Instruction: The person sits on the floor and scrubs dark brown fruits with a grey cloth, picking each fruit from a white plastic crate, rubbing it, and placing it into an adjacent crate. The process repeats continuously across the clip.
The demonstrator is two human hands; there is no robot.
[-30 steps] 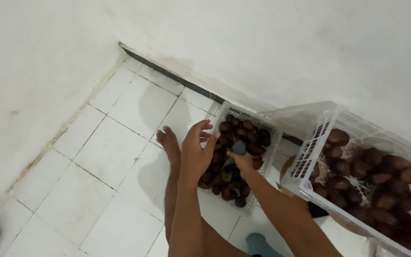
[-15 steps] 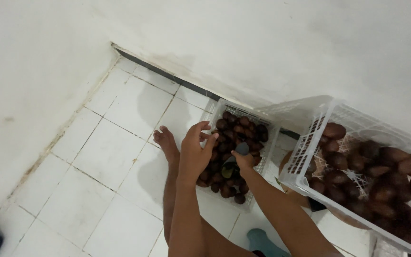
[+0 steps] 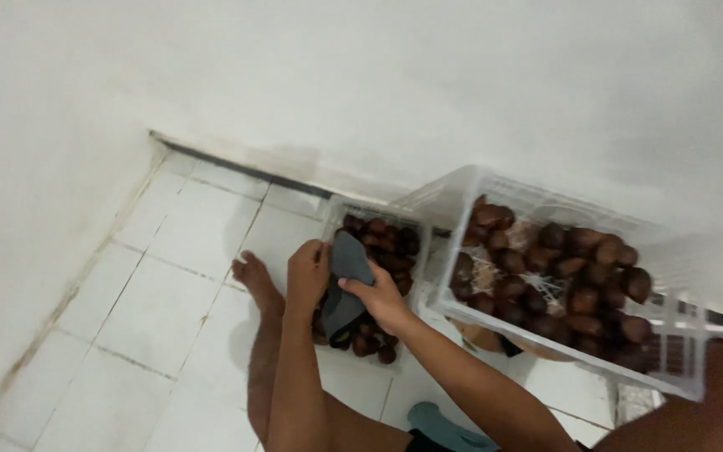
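Both hands close on a dark grey cloth (image 3: pixel 343 285), left hand (image 3: pixel 308 269) pinching its left edge, right hand (image 3: pixel 378 297) gripping lower right, cloth hanging lengthwise over the small basket (image 3: pixel 334 209) of dark brown fruit (image 3: pixel 387 243).

Dark grey cloth (image 3: pixel 346 280); dark brown fruits (image 3: pixel 558 280); clear white lattice crate (image 3: pixel 462 201); white tiled floor (image 3: pixel 161 293), grey grout; white wall (image 3: pixel 378 75).

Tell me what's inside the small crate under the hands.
Dark brown fruits fill the small crate. A grey cloth, gripped by both hands, covers the middle, hiding what lies beneath it.
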